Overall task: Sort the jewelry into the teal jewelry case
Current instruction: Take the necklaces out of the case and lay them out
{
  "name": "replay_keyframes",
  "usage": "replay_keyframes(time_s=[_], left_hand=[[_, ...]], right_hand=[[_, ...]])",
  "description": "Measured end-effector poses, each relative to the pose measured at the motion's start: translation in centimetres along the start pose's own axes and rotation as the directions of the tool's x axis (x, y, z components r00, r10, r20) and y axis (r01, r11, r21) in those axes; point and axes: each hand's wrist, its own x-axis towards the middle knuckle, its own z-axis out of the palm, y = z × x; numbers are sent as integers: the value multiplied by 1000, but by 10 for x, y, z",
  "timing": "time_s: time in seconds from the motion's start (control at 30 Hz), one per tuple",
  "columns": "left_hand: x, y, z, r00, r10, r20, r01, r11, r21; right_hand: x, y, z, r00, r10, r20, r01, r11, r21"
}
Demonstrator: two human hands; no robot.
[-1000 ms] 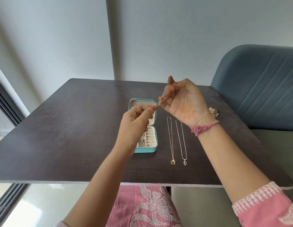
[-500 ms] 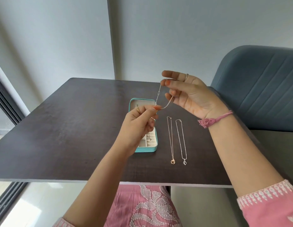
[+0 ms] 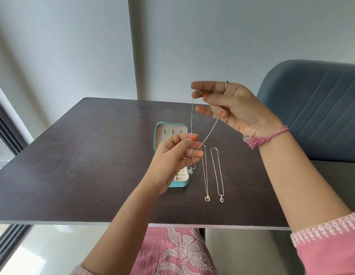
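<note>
Right hand [image 3: 238,110] raised above the dark wood-grain surface [image 3: 77,165], fingers [image 3: 202,85] fairly straight, thumb and forefinger pinching the top of a thin silver chain necklace with a small pendant [image 3: 209,132]. Left hand [image 3: 176,153] lower, fingers curled, pinching the same chain near its other end. Chain hangs in a loop between them, pendant dangling just over the case; probably held apart to keep it untangled before lowering.

Open teal rectangular jewelry case [image 3: 177,184] sits under the left hand: cream lining, lid with small hooks or tabs, base compartments mostly hidden, contents unclear.

Gold chain with ring pendant [image 3: 205,175] and silver chain with heart pendant [image 3: 218,173] lie straight beside it, unsorted.
</note>
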Motion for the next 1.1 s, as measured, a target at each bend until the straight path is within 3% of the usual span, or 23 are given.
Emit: replay_keyframes(time_s=[0.27, 0.47, 0.73, 0.9, 1.1], left_hand=[[10, 16, 7, 994, 94, -51, -95, 995, -23], [12, 30, 5, 974, 211, -79, -200, 971, 128], [21, 46, 6, 959, 283, -16, -247, 864, 438], [19, 49, 9, 962, 271, 14, -242, 833, 497], [18, 56, 10, 966, 256, 25, -240, 864, 443]], right_hand=[[-3, 3, -2, 999, 29, 40, -27, 998, -58], [-4, 10, -9, 998, 48, -32, -50, 998, -37], [-6, 13, -12, 993, 93, 79, -47, 891, -451], [-2, 16, -6, 999, -15, 36, 29, 903, -429], [-1, 15, -5, 989, -139, 43, 145, 914, -379]])
